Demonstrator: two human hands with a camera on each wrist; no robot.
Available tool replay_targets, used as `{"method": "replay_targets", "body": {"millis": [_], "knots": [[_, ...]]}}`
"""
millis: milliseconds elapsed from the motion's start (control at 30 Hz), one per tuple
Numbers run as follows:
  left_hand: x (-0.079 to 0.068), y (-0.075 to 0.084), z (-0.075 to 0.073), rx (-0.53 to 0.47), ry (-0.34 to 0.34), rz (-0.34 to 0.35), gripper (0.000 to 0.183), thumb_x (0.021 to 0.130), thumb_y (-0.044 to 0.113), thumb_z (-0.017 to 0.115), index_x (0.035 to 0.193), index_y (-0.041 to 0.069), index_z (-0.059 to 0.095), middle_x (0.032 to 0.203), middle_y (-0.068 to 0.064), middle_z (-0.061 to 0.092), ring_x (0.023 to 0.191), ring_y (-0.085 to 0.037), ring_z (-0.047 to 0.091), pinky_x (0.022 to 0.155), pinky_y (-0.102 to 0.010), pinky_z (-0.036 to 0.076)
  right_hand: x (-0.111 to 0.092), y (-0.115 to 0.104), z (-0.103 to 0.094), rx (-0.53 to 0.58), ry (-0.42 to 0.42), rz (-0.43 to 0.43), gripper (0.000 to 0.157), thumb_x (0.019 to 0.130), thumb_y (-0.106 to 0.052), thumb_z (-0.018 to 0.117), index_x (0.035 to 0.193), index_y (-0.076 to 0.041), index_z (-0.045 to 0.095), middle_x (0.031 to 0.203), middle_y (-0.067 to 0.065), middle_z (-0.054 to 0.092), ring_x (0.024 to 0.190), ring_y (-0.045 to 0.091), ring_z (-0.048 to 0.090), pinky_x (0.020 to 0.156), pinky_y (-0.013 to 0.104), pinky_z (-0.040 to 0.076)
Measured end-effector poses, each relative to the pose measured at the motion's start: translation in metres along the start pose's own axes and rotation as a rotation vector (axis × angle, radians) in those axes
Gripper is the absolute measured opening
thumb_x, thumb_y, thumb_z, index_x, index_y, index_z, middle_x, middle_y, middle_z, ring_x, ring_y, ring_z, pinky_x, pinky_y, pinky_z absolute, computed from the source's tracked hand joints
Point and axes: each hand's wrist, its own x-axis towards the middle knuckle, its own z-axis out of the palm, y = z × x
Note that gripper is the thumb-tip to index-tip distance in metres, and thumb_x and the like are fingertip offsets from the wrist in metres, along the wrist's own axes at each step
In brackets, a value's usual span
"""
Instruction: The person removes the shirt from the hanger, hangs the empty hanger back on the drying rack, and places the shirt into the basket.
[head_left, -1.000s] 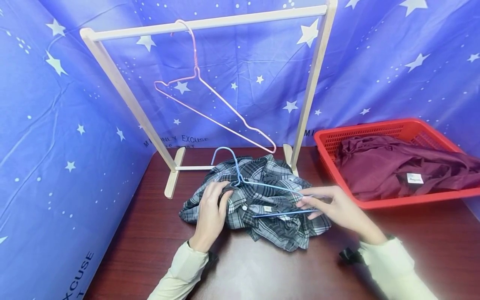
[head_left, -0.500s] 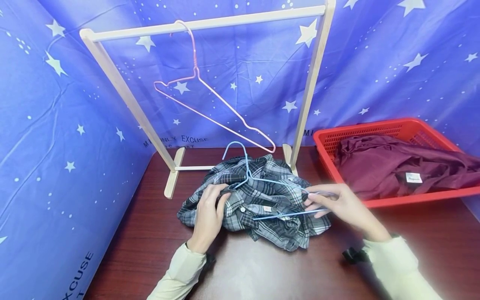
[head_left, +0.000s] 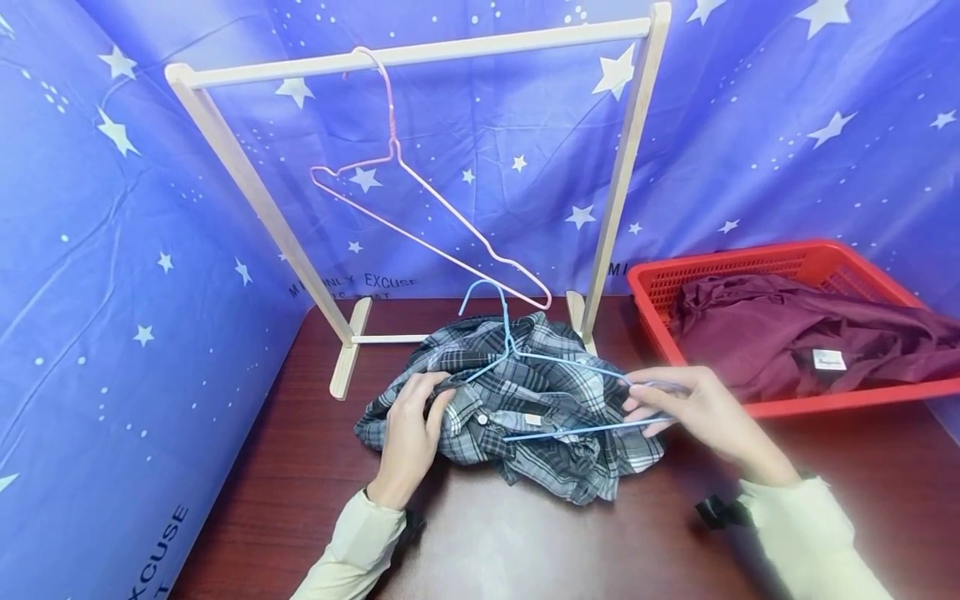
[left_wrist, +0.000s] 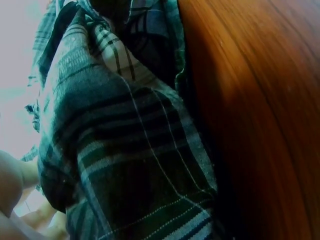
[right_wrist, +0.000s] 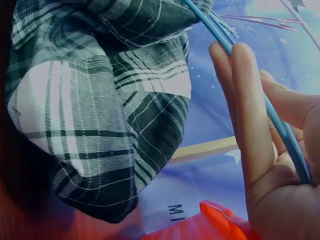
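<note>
A crumpled grey-and-black plaid shirt (head_left: 566,471) lies in a heap on the table. My left hand (head_left: 411,437) pinches the shirt's button edge near the collar between thumb and fingers; in the left wrist view plaid cloth (left_wrist: 135,135) fills much of the picture. A blue wire hanger (head_left: 508,329) lies over the shirt, its hook standing up and its left end hidden inside the cloth. At the hanger's other end my right hand (head_left: 705,417) grips the wire, which runs between the fingers (right_wrist: 250,100) in the right wrist view.
Behind the shirt stands a wooden rack (head_left: 626,167) with a pink hanger (head_left: 450,225) on its top bar. To the right, a red basket (head_left: 648,292) holds a maroon garment (head_left: 757,333). A blue star-patterned curtain (head_left: 187,333) encloses the table (head_left: 255,517).
My right hand has moved to the right, drawing the blue hanger along with it. The hanger's hook has risen and shifted right; my left hand has edged slightly left, still on the shirt.
</note>
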Motion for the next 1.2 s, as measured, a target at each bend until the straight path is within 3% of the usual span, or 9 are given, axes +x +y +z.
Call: {"method": "replay_targets", "body": {"millis": [500, 767, 1000, 1200], "knots": [[-0.002, -0.007, -0.005, -0.008, -0.012, -0.005, 0.017, 0.094, 0.019, 0.067, 0.109, 0.014, 0.07, 0.103, -0.001, 0.07, 0.098, -0.015, 0.068, 0.084, -0.037, 0.053, -0.01, -0.01, -0.011, -0.038, 0.037, 0.011, 0.033, 0.099, -0.008, 0.058, 0.125, 0.013, 0.059, 0.091, 0.02, 0.074, 0.08, 0.028, 0.074, 0.062, 0.045, 0.058], [-0.003, -0.009, -0.007, 0.0, -0.017, -0.014, 0.018, 0.094, 0.018, 0.067, 0.11, 0.011, 0.07, 0.106, -0.003, 0.071, 0.099, -0.017, 0.068, 0.086, -0.037, 0.053, -0.016, -0.011, -0.02, -0.116, 0.053, -0.015, 0.032, 0.099, -0.007, 0.058, 0.124, 0.013, 0.06, 0.087, 0.016, 0.074, 0.076, 0.025, 0.074, 0.064, 0.041, 0.059], [-0.005, -0.012, -0.008, 0.014, -0.022, -0.037, 0.018, 0.094, 0.018, 0.067, 0.11, 0.011, 0.07, 0.107, -0.003, 0.071, 0.099, -0.018, 0.069, 0.086, -0.037, 0.054, -0.02, -0.012, -0.027, -0.105, 0.05, -0.02, 0.031, 0.099, -0.003, 0.056, 0.124, 0.014, 0.058, 0.088, 0.022, 0.072, 0.077, 0.024, 0.074, 0.06, 0.045, 0.058], [-0.005, -0.014, -0.008, 0.031, -0.023, -0.04, 0.018, 0.093, 0.019, 0.068, 0.11, 0.011, 0.07, 0.106, -0.004, 0.071, 0.097, -0.018, 0.069, 0.085, -0.038, 0.053, -0.023, -0.012, -0.033, -0.113, 0.045, -0.019, 0.03, 0.099, -0.002, 0.055, 0.125, 0.014, 0.058, 0.089, 0.019, 0.074, 0.078, 0.025, 0.074, 0.061, 0.044, 0.058]]}}
